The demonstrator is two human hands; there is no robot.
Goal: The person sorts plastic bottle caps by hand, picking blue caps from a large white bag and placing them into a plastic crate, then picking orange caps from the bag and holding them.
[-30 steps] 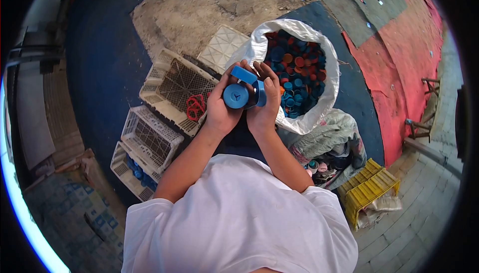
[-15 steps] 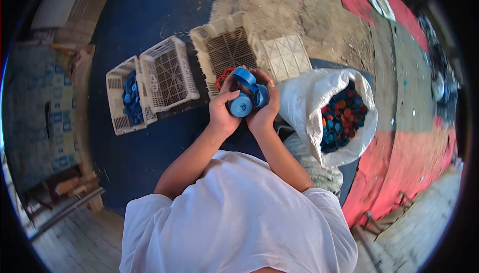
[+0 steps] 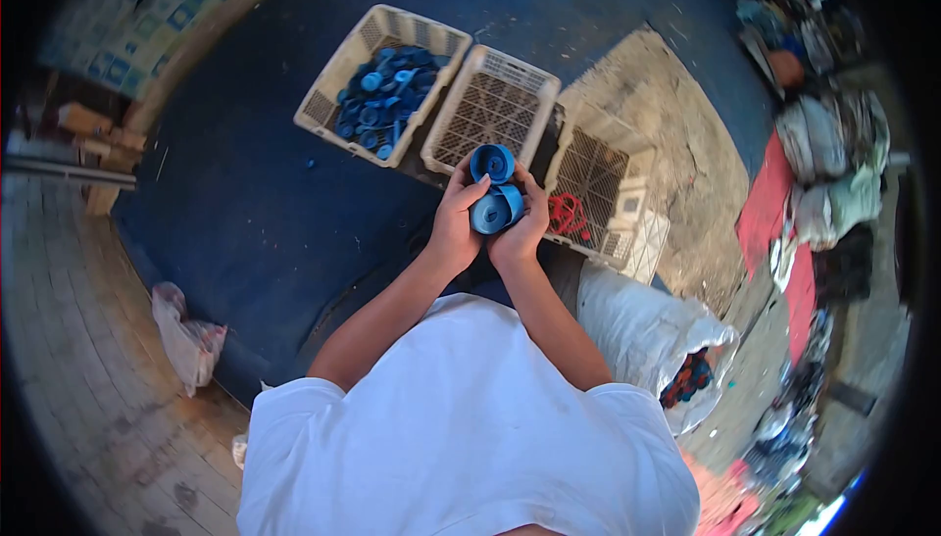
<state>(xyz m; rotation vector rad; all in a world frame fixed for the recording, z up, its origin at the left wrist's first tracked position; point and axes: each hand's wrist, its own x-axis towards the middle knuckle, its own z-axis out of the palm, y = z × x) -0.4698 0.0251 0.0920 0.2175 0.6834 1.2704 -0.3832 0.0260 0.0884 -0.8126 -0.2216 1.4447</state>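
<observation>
Blue plastic caps are cupped between my two hands, in front of my chest. One round blue cap [image 3: 493, 162] lies on top with its hollow side showing. Another blue cap [image 3: 496, 210] sits just below it. My left hand [image 3: 456, 224] is curled around the caps from the left, its thumb against them. My right hand [image 3: 523, 225] closes on them from the right. The palms hide whatever else is held. Beyond my hands is a white plastic crate [image 3: 451, 147] whose mesh bottom shows.
A white crate [image 3: 325, 122] at the left holds many blue caps [image 3: 377, 105]. Another crate [image 3: 613, 134] at the right contains red rings [image 3: 566, 215]. A white sack [image 3: 632, 316] of mixed caps lies by my right side. A plastic bag [image 3: 186, 340] rests at the left edge.
My view has swung left, bringing the crate of blue caps toward the middle and the sack lower right. The held caps have shifted in my hands, and two now show plainly instead of three.
</observation>
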